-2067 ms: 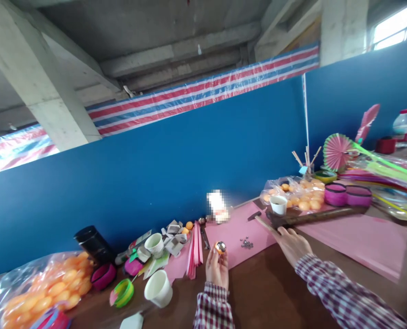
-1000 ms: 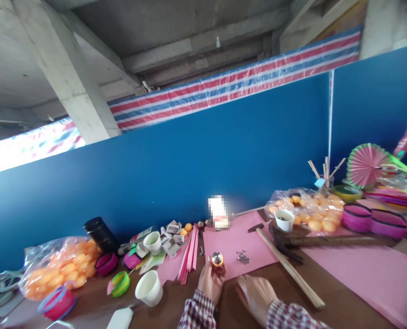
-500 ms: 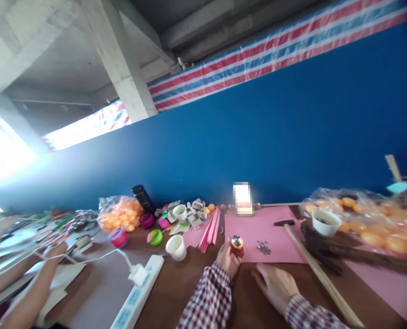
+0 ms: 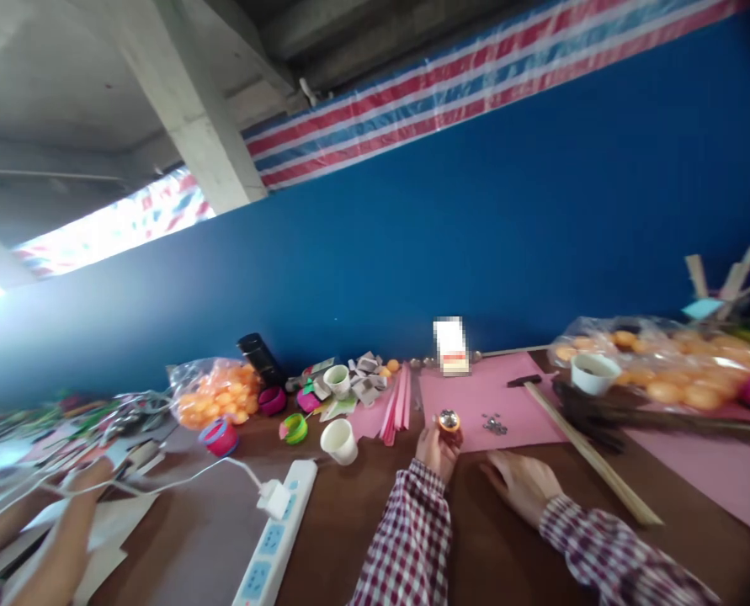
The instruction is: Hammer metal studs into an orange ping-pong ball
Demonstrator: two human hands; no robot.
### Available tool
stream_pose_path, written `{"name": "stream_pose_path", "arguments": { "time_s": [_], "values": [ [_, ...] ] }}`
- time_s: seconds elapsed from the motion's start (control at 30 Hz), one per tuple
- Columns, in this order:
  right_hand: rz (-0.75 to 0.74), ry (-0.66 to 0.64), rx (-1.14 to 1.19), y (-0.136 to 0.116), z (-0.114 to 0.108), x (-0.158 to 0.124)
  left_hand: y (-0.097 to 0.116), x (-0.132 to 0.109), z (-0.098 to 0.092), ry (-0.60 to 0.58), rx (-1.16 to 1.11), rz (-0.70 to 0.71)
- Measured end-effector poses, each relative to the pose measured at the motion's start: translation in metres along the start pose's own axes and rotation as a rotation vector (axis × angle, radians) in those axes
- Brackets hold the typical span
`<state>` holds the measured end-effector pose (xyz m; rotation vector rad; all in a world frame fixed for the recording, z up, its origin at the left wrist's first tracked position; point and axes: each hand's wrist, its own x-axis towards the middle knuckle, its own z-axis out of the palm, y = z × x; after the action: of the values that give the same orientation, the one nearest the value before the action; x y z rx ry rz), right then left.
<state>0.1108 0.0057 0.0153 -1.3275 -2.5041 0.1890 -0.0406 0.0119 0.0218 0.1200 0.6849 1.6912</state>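
Person's left hand (image 4: 436,450) pinches the orange ball (image 4: 449,420) at its fingertips, shiny metal cap up, just above the bench (image 4: 349,522). The right hand (image 4: 519,488) lies palm down beside it, fingers loosely spread, holding nothing. Two seconds back it was stretched out to the hammer (image 4: 586,454); it's now pulled in, and the hammer lies untouched just right of it. So only the ball is in hand. Just past the ball are metal bits (image 4: 493,425) on the pink sheet (image 4: 476,391). Left of the left hand are a white cup (image 4: 340,441) and a power strip (image 4: 279,530). Far left is another person's hand (image 4: 87,480), blurred.
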Motion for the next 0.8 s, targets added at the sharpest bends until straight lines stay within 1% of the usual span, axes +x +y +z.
{"name": "stream_pose_path", "arguments": {
  "time_s": [0.27,0.37,0.53,0.63,0.7,0.8],
  "values": [
    [0.04,0.006,0.005,-0.005,-0.008,0.0,0.003,0.002,-0.002,0.002,0.043,-0.041],
    [0.05,0.052,0.072,-0.003,-0.006,0.001,0.003,0.004,-0.004,-0.005,0.067,-0.06],
    [0.13,0.225,0.228,0.017,-0.01,0.005,0.003,0.009,-0.007,-0.007,0.108,-0.08],
    [0.218,0.239,0.176,0.031,-0.018,0.01,0.002,0.01,-0.008,0.006,0.119,-0.076],
    [0.194,0.236,0.129,0.036,-0.023,0.017,0.002,0.01,-0.008,0.01,0.128,-0.08],
    [0.124,0.201,0.097,0.036,-0.023,0.031,0.002,0.01,-0.006,-0.012,0.147,-0.098]
  ]
}}
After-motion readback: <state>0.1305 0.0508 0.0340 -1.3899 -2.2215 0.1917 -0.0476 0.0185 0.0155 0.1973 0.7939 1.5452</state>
